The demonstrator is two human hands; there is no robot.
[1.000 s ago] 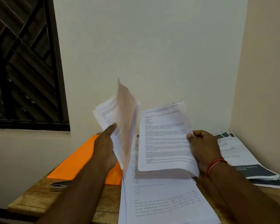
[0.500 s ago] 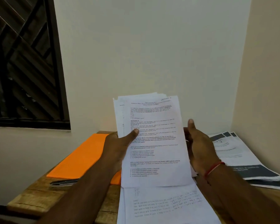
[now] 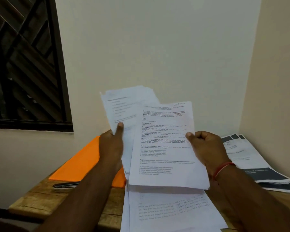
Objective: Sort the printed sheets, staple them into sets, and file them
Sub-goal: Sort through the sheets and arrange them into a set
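My left hand (image 3: 112,144) holds a small bundle of printed sheets (image 3: 122,106) upright, thumb pressed on the front page. My right hand (image 3: 206,146) pinches the right edge of a separate printed sheet (image 3: 164,148) marked with a handwritten heading, which overlaps the left bundle in front. Both are lifted above the wooden table (image 3: 45,198). Below them lies a pile of handwritten sheets (image 3: 171,213) at the table's front. An orange folder (image 3: 80,161) lies flat on the left, and a dark stapler (image 3: 65,185) sits at its near edge.
A stack of printed booklets with dark blue bands (image 3: 258,161) lies in the right corner against the wall. A dark window with a grille (image 3: 24,64) fills the upper left. Pale walls close in behind and to the right.
The sheets I held as one upright stack have been split. My right hand now pulls the front sheet to the right, while my left hand keeps the rest, tilted left.
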